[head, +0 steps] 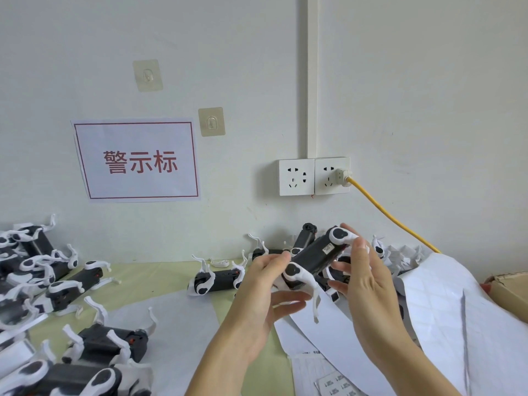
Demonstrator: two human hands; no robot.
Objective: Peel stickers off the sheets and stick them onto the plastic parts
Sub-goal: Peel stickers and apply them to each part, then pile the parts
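Both hands hold one plastic part (315, 257) up off the table, centre-right of frame. Left hand (265, 284): thumb and forefinger pinch the lower-left end by the white leg piece; other fingers relaxed beneath. Right hand (364, 278): fingers mostly straight, thumb and fingertips bearing on the upper-right end, near the small white sticker (328, 248) already on the black body. Judged as pressing the sticker down, not gripping round the part.

Handling, est.: part is rigid black body w/ thin white curved legs at each end. Looks light, one hand supports it easily. Body is smooth, may slip if pinched on the flat face. Legs are slender and prob. flex or snap under load; take hold at the body ends or the rounded hubs, not the leg tips. Sticker is thin paper, will crease or lift at edges unless rubbed flat.

Sticker sheets (445, 307): white, curled, lower right of frame, many cells peeled. A smaller sheet (338, 385) w/ printed labels lies at bottom centre-right.

Other parts: finished-looking batch (65, 284) at left of frame, another heap behind the hands; can't tell which carry stickers.

Background: sign (137, 161) on wall at left-centre, wall socket (314, 177) w/ yellow cable (391, 218) at centre-right, cardboard box (508, 292) at right edge.
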